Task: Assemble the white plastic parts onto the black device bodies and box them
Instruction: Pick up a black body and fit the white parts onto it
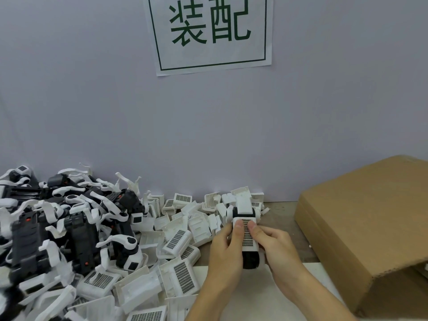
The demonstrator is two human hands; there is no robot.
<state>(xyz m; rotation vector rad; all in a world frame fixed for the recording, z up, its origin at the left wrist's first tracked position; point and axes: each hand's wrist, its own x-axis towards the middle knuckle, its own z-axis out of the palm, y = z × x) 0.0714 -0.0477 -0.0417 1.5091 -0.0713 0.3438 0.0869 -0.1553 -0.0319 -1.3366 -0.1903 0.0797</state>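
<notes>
Your left hand (225, 251) and right hand (276, 247) grip one black device body (250, 260) above the desk (287, 218), both thumbs pressing a white grille part (247, 232) on top. Beside you on the right sits a cardboard box (366, 228); on the left, a heap of white parts (176, 246) and black bodies (76, 237).

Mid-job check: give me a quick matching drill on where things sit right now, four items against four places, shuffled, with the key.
Things:
1. cardboard box
2. black device bodies
3. loose white grille covers
4. paper sign

Places:
A. piled at far left of the table
B. on the wall, top centre
C. at the right side of the table
D. heaped in the middle, left of both hands

Pairs: 1-C, 2-A, 3-D, 4-B
</notes>
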